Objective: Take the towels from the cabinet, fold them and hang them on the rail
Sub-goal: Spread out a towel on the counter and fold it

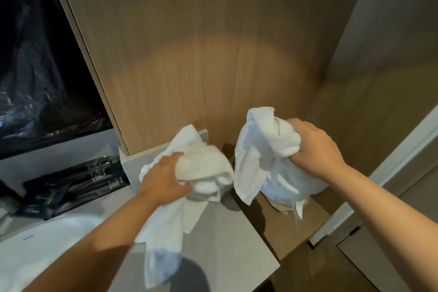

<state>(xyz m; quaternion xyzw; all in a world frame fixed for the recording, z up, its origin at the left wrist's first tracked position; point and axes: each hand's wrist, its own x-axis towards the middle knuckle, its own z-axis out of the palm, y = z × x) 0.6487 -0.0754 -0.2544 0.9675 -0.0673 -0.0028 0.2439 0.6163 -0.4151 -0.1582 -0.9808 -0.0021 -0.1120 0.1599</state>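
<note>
I look into an open wooden cabinet (213,54) with a lit back panel. My left hand (163,180) grips a crumpled white towel (201,163), part of which hangs down over the grey counter edge. My right hand (315,147) grips a second bunched white towel (258,156), held up just above the cabinet's wooden shelf (315,223). The two towels nearly touch in the middle. No rail is in view.
A grey counter (227,244) lies below my left arm, with a white basin (47,244) at the lower left. Dark packets (71,187) sit on the ledge at left under a black plastic sheet (35,66). The open cabinet door (403,161) stands at right.
</note>
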